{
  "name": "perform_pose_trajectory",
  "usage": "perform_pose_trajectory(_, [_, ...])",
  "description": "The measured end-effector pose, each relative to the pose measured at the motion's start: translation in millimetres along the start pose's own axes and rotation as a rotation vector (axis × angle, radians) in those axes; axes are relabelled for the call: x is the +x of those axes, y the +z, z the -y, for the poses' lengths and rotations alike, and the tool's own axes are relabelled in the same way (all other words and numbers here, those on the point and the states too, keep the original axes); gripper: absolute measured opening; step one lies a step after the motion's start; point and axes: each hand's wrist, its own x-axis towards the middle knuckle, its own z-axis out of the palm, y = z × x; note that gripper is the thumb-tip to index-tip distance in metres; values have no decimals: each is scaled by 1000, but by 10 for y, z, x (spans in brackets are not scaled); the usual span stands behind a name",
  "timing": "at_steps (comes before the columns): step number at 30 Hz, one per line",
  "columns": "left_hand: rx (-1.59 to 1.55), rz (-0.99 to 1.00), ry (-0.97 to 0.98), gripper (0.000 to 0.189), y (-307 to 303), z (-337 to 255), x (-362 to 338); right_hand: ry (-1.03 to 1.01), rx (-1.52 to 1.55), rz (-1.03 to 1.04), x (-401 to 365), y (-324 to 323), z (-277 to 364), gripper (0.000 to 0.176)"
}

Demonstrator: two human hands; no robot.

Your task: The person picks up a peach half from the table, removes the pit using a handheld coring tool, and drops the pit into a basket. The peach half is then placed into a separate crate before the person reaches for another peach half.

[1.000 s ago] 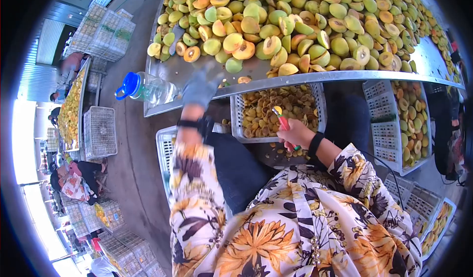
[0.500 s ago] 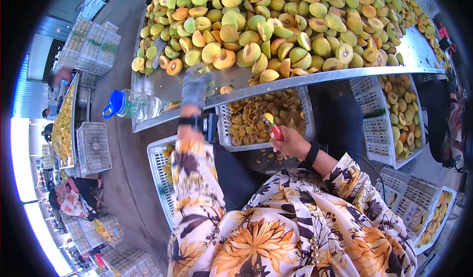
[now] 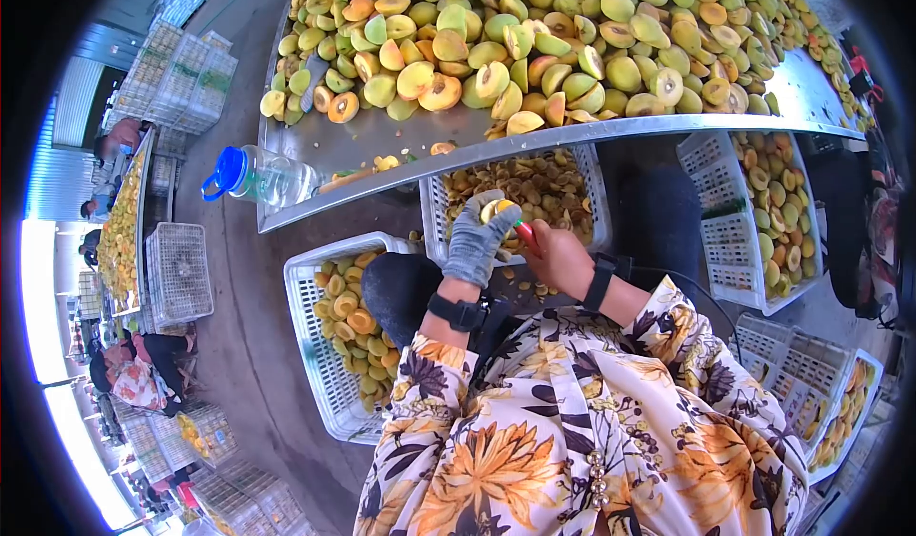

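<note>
In a grey knit glove, my left hand (image 3: 472, 245) is closed around a yellow fruit half (image 3: 498, 212) that looks like peach or apricot. Bare and closed, my right hand (image 3: 561, 257) grips a red-handled tool (image 3: 527, 237) with a green band. The tool's tip meets the fruit and is hidden by it, so its kind cannot be told. Both hands are together above a white crate (image 3: 601, 202) of fruit scraps (image 3: 553, 188). Beyond them, many halved fruits (image 3: 444, 92) are heaped on a metal table (image 3: 372, 140).
A water bottle with a blue cap (image 3: 277, 178) lies by the table's left corner. White crates of fruit stand at lower left (image 3: 320, 383) and right (image 3: 711, 178). Other people (image 3: 143, 369) and stacked crates (image 3: 181, 78) are at far left.
My left hand has come back from the fruit heap toward my right hand and now holds a fruit half. The tool has met the fruit. The lower-left crate shows more fully.
</note>
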Motion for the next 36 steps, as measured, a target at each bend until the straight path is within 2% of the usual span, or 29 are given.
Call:
perform_pose_trajectory(2, [-49, 21, -34, 39, -19, 210, 196, -170, -202, -183, -29, 87, -63, 20])
perform_pose_trajectory(3, [69, -63, 151, 39, -39, 411, 348, -170, -205, -189, -42, 72, -32, 20])
perform_pose_trajectory(4, [186, -151, 336, 39, -4, 425, 365, -74, -169, -134, -38, 42, 11, 21])
perform_pose_trajectory(5, [165, -164, 271, 32, 19, 451, 352, 22, -132, -78, -36, 18, 34, 21])
perform_pose_trajectory(6, [165, -161, 277, 32, 34, 376, 282, 19, -134, -84, -19, 45, -30, 21])
perform_pose_trajectory(8, [-295, -89, -72, 26, 33, 255, 136, -118, -56, -270, 15, 150, -207, 23])
perform_pose_trajectory(9, [-481, -100, -89, 38, 51, 209, 147, -117, -56, -275, -10, 103, -156, 23])
perform_pose_trajectory(11, [-563, -30, -125, 39, -59, 184, 101, 92, 191, -183, -85, -94, 61, 26])
perform_pose_trajectory(12, [-642, 30, -169, 39, -82, 112, 28, 83, 187, -182, -118, -117, 94, 26])
perform_pose_trajectory(13, [-648, -81, -24, 40, -14, -4, -95, -15, 121, -222, -169, -117, 117, 27])
perform_pose_trajectory(14, [-650, -89, -18, 40, -31, 5, -133, -114, 56, -262, -215, -118, 142, 28])
perform_pose_trajectory(17, [-652, 60, -20, 34, -97, 97, -179, -144, 65, -155, -355, -105, 227, 27])
perform_pose_trajectory(20, [-646, 56, 76, 33, 25, 136, -256, -222, 75, -86, -408, -72, 183, 26])
perform_pose_trajectory(21, [-665, 47, 52, 32, 49, 132, -257, -237, 81, -90, -430, -94, 219, 25])
perform_pose_trajectory(24, [-611, -25, 108, 34, 138, 147, -309, -188, 34, -75, -434, -40, 141, 25])
perform_pose_trajectory(25, [-568, -47, 63, 37, 160, 79, -353, -187, 35, -72, -418, -17, 120, 25])
perform_pose_trajectory(29, [-514, -39, 50, 39, 218, 81, -346, -162, 79, -98, -398, 75, 31, 22])
perform_pose_trajectory(31, [-509, -58, 110, 39, 266, 133, -284, -165, 118, -105, -416, 51, 92, 20])
perform_pose_trajectory(33, [-484, -95, 107, 39, 293, 112, -265, -12, 287, 17, -450, 35, 177, 18])
perform_pose_trajectory(36, [-551, -158, 70, 37, 297, 14, -260, -93, 239, 22, -423, 92, 149, 19])
